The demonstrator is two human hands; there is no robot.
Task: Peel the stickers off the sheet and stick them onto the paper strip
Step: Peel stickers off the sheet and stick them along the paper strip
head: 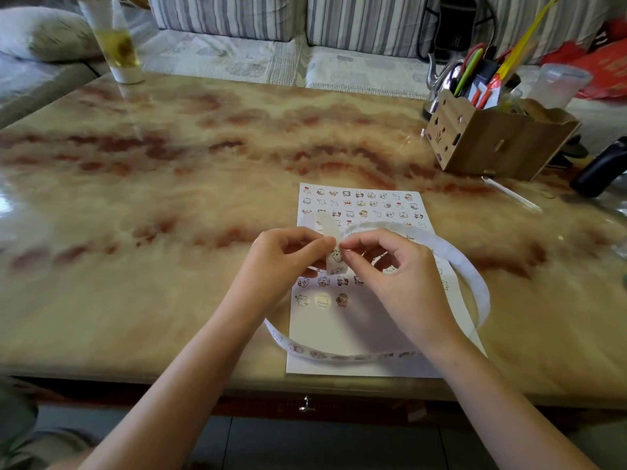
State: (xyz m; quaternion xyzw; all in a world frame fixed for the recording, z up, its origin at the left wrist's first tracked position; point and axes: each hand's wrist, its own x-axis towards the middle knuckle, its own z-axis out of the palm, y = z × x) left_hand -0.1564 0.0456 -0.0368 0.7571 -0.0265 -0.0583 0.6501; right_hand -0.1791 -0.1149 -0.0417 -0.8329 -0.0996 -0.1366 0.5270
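Observation:
A white sticker sheet (359, 205) with rows of small cartoon stickers lies flat on the marble table, near its front edge. A long white paper strip (475, 276) curls in a loop over the sheet, and its lower stretch (339, 356) carries several stickers. My left hand (281, 262) holds the upright end of the strip between thumb and fingers. My right hand (397, 269) pinches at the same spot from the right, fingertips meeting the left thumb over a small cartoon sticker (337, 256) on the strip. The hands hide the middle rows of the sheet.
A cardboard organiser (492, 140) with pens and scissors stands at the back right, a frosted cup (559, 84) behind it. A bottle of yellow liquid (117, 45) stands at the back left. A dark object (600, 167) lies at the right edge. A striped sofa runs behind the table.

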